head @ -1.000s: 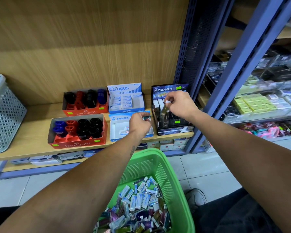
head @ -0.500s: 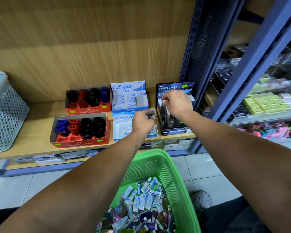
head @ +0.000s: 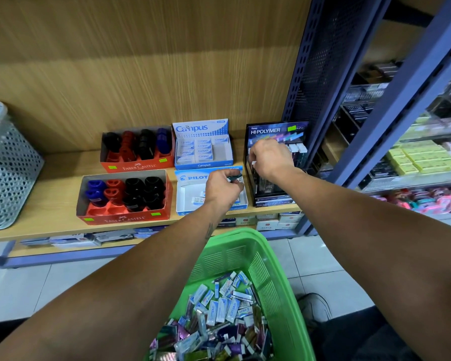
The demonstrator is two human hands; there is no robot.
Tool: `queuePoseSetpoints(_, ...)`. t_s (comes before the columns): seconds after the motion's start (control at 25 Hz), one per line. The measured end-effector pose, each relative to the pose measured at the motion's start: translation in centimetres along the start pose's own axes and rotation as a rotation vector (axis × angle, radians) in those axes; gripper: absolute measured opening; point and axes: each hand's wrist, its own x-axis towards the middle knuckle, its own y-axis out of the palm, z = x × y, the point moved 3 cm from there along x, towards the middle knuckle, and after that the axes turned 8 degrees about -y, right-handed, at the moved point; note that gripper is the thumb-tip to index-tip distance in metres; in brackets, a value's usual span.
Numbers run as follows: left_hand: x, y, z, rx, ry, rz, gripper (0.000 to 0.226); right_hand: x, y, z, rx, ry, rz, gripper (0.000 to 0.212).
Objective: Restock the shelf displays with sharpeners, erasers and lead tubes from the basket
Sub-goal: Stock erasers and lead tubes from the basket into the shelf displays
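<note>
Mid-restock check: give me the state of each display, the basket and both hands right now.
Hi-Polymer display: upright, partly filled.
Pilot box: nearly empty, few erasers.
Campus box: part full, right side bare.
front Faber-Castell tray: front row empty.
green basket: holds many packets.
left hand: grips dark tube.
right hand: pinches white-tipped tube at display.

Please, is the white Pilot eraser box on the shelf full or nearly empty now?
Nearly empty. The Pilot box shows mostly bare white floor, with only a few erasers visible; the left hand hides its right part.
</note>
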Motion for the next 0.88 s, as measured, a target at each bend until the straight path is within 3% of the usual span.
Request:
queuePoseSetpoints(0.4,-0.5,-0.4,-0.3,-0.010,-0.016,0.014,0.034,0.5,0.2,-0.4,0.176,0.025,-0.025,0.027)
queuePoseSetpoints(0.6,-0.9,-0.7,-0.8,-0.023,-0.022,0.021,0.032,-0.7,-1.6,-2.3,0.494,0.095,-0.112,0.005)
queuePoseSetpoints(0.68,-1.2,-0.8,-1.1,-0.020,-0.016,0.020,0.033,-2.2,-2.3,-3.1,0.560,0.036,-0.066,0.014)
queuePoseSetpoints(0.88,-2.4,-0.9,-1.7,-0.023,-0.009,0.029,0.036,-4.4,-1.8,-3.7,0.417,-0.050,0.148,0.020)
